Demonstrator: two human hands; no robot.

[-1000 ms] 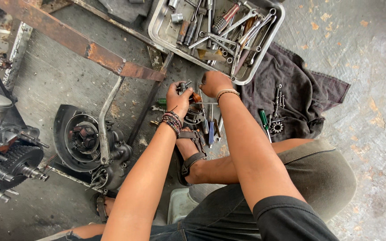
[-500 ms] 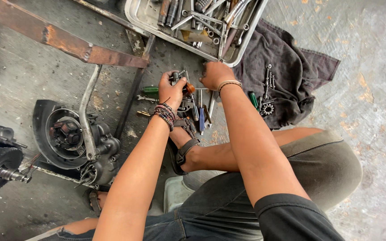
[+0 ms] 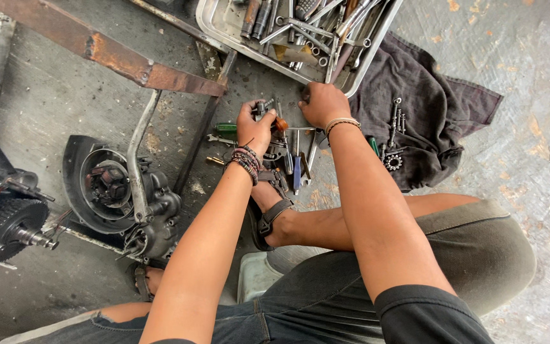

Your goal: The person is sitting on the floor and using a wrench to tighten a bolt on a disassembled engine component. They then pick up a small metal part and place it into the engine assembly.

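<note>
Two hands work among loose tools on the concrete floor (image 3: 491, 83), just below the metal tool tray's (image 3: 214, 32) near edge. Engine casing (image 3: 119, 197) sits well left. Left hand (image 3: 256, 124) is closed around a small metal part (image 3: 263, 107); right hand (image 3: 323, 105) is curled, contents unseen. Best keep the part steady, fingers off the tray edge.

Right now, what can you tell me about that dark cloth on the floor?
The dark grey cloth lies crumpled and spread on the concrete floor, right of the right hand. It looks soft and worn. One corner sits tucked under the metal tool tray. Small metal parts rest on it: a toothed sprocket and several thin bolts or bits.
</note>
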